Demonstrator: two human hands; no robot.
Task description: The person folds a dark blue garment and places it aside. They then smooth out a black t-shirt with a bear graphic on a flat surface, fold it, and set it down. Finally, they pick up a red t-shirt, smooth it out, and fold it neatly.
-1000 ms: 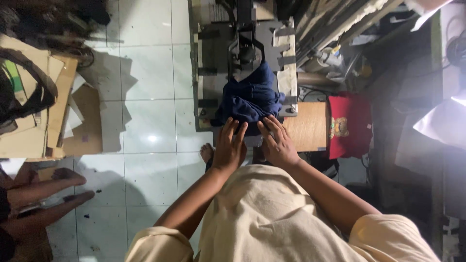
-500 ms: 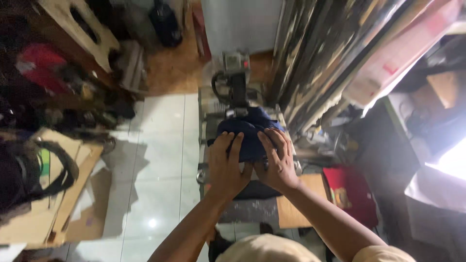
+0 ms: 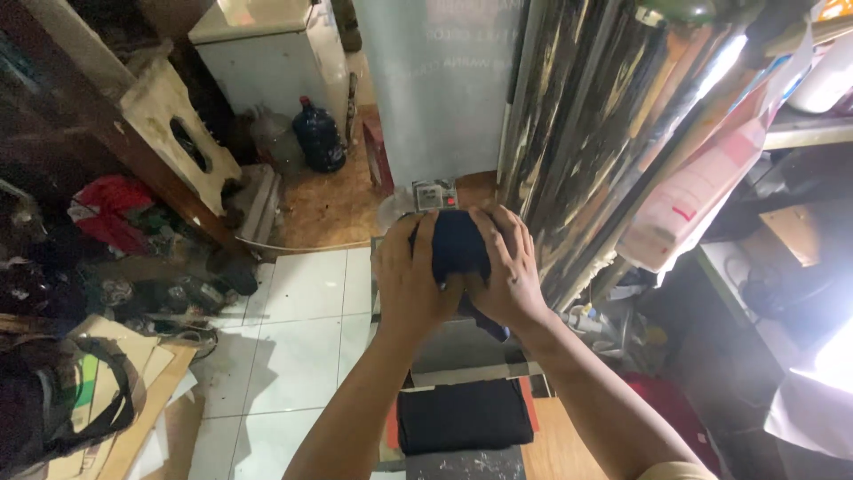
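Observation:
Both my hands grip a bundle of dark navy cloth (image 3: 458, 247) lifted in front of me. My left hand (image 3: 410, 283) wraps its left side and my right hand (image 3: 508, 271) covers its right side, fingers curled over the top. Below the hands stands a heat press machine (image 3: 462, 356) with a grey plate, and a flat black pad (image 3: 462, 414) lies on its lower platen. A small control box (image 3: 434, 195) shows just above the cloth.
Tall dark rolls of film (image 3: 604, 133) lean at the right. A white cabinet (image 3: 267, 53) and a dark water bottle (image 3: 318, 138) stand at the back. Cardboard and a black bag (image 3: 80, 400) lie at the left on white floor tiles (image 3: 293, 338). A cluttered shelf (image 3: 782, 249) fills the right.
My hands have lifted the navy cloth off the press and bunched it together. The view has tilted up from my lap and the floor toward the back wall.

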